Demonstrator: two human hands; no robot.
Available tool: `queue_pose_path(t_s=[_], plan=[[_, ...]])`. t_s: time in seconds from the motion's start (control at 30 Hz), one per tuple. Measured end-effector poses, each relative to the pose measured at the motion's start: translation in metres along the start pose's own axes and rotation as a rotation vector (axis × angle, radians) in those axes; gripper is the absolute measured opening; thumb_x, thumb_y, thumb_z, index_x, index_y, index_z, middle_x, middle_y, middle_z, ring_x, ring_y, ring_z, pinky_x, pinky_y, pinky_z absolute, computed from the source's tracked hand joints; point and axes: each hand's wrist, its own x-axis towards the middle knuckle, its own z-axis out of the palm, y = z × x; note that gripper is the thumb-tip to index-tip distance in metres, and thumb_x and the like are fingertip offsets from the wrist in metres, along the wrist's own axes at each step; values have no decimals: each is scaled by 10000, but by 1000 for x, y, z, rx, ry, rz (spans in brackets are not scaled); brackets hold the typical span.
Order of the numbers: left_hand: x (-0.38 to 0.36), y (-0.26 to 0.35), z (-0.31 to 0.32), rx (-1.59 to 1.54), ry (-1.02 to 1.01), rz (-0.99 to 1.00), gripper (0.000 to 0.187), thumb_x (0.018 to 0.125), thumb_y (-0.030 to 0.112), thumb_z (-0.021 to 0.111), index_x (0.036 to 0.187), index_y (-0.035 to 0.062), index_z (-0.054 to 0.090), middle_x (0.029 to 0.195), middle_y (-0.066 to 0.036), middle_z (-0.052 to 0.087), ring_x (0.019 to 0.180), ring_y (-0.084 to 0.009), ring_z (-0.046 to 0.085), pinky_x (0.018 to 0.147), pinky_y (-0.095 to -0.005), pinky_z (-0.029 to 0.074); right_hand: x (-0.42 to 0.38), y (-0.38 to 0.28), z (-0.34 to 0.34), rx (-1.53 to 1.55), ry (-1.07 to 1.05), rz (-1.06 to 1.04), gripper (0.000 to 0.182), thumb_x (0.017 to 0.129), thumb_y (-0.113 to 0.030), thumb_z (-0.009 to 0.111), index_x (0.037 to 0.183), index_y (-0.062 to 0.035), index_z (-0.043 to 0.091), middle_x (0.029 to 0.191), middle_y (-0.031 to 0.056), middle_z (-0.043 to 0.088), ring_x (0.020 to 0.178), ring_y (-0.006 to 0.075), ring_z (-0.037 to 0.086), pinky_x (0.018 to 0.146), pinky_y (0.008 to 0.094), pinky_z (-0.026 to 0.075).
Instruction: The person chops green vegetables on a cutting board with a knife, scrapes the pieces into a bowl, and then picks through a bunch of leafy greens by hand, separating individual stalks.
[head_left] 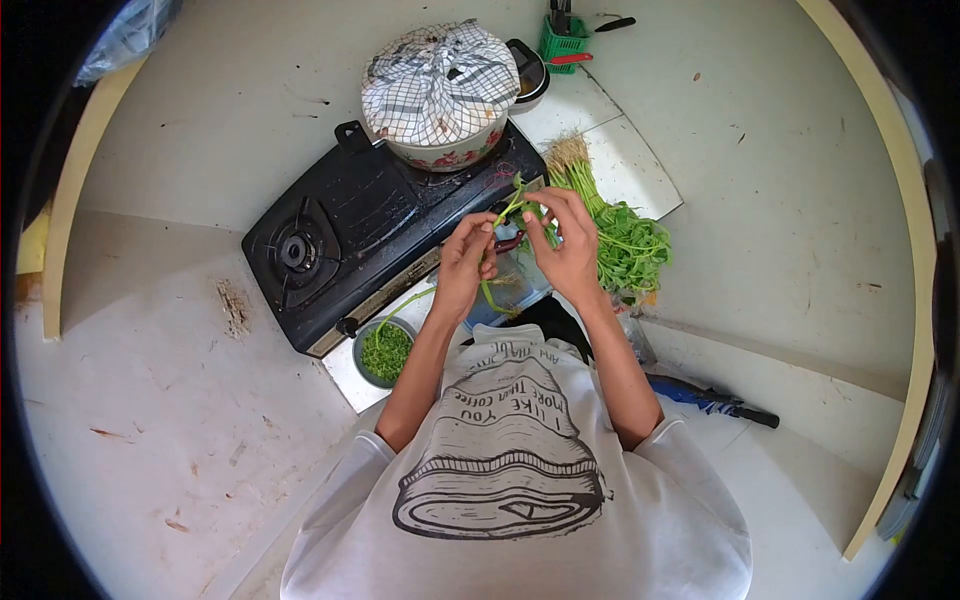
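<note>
Between my hands, above the stove's front edge, is a green leafy vegetable stem (507, 212). My left hand (466, 262) is closed, thumb and fingers pinching the stem. Its lower piece hangs beneath the hand. My right hand (567, 245) has its thumb and fingers drawn together at the stem's leafy upper end. A dark red curved handle (508, 243) shows between the hands, and under them lies a clear bluish container (512, 285), partly covered. Right of my right hand rests a bundle of leafy greens (625, 240) with pale roots. A bowl of picked greens (385, 352) sits left of my left forearm.
A black two-burner stove (350, 220) spans the counter ahead. On its right burner stands a flowered pot (450, 152) topped with a checked cloth (440, 85). Behind are a small black-handled pan (528, 75), a green basket (563, 42) and a red-handled utensil (571, 59).
</note>
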Motion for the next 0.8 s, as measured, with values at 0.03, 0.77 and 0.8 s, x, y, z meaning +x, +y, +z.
queue_pose_path(t_s=[0.03,0.77,0.8], plan=[[-1,1,1,15,-3,9,186,1075,200,554,1214,86,602,865,34,469,656,-49,414,583,-220,357,1,0,1,11,0,-4,228,890,-8,706,1115,-42,702,1018,108,642,784,231,617,708,341,514],[-2,5,-1,384,-56,141,157,1060,150,570,1117,24,646,771,53,511,672,-28,440,589,-218,366,36,-9,-51,-255,-648,-224,128,819,-69,670,930,-15,638,918,111,582,856,321,622,741,421,511],[-2,7,0,393,-62,142,160,1061,156,571,1117,27,648,767,57,507,669,-25,434,585,-217,361,35,-10,-51,-253,-647,-226,133,810,-73,672,925,-17,635,911,112,575,850,321,620,737,420,509]])
